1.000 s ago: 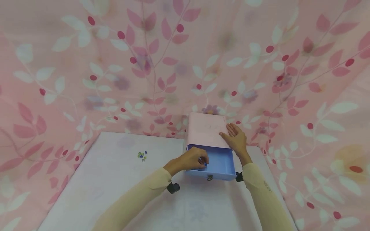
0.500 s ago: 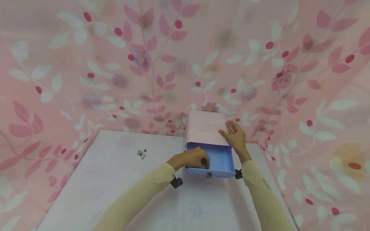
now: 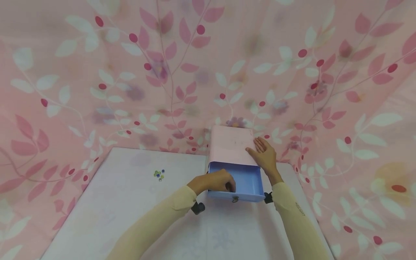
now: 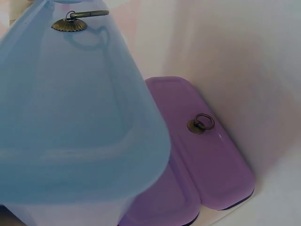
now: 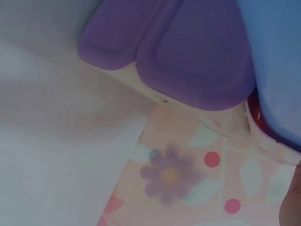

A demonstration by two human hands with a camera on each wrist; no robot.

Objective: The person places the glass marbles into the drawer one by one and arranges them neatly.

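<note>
In the head view a small pink cabinet (image 3: 231, 145) stands against the back cloth, its light blue drawer (image 3: 247, 178) pulled out. My left hand (image 3: 214, 181) reaches over the drawer's left side, its bent fingers pointing down inside. Those fingertips are hidden, so whether they hold anything does not show. My right hand (image 3: 264, 155) rests along the cabinet's right edge, fingers extended and thumb over the top. Several green, blue and clear glass gems (image 3: 159, 174) lie on the table to the left. In the left wrist view a brass ring pull (image 4: 77, 20) hangs on the blue drawer front.
Purple drawers (image 4: 202, 146) with a brass ring sit below the blue one; they also show in the right wrist view. The white table (image 3: 130, 202) spreads left and forward. A floral pink cloth (image 3: 182, 72) rises behind and at both sides.
My left hand has moved slightly right and deeper into the drawer. A small blue gem seen at its fingertips earlier is now out of sight. My right hand stays on the cabinet.
</note>
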